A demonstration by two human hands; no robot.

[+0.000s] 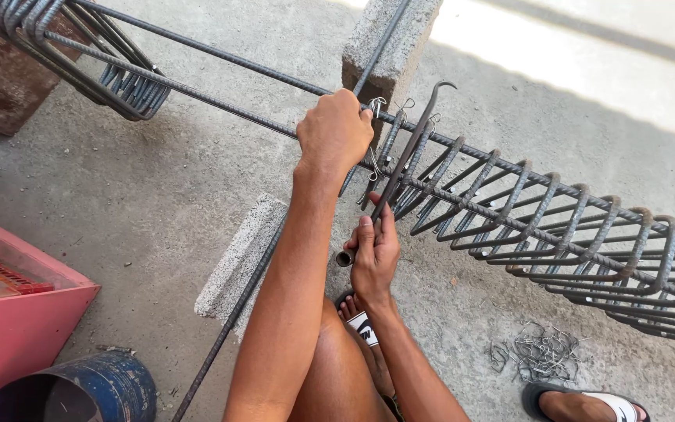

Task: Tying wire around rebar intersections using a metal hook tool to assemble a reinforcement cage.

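My left hand (336, 129) grips a long ribbed steel bar (197, 86) that runs from upper left to right. My right hand (373, 254) holds the handle of a metal hook tool (412, 144), whose curved tip points up beside the bar. Thin tie wire (375, 105) is looped at the bar just right of my left hand. A row of bent steel stirrups (556, 234) hangs along the bars to the right.
A grey concrete block (388, 43) supports the bars at the top; another block (236, 262) lies on the concrete floor. A bundle of stirrups (130, 86) hangs upper left. A pink crate (33, 320), a blue drum (103, 387), loose wire ties (541, 352) and my sandalled feet are nearby.
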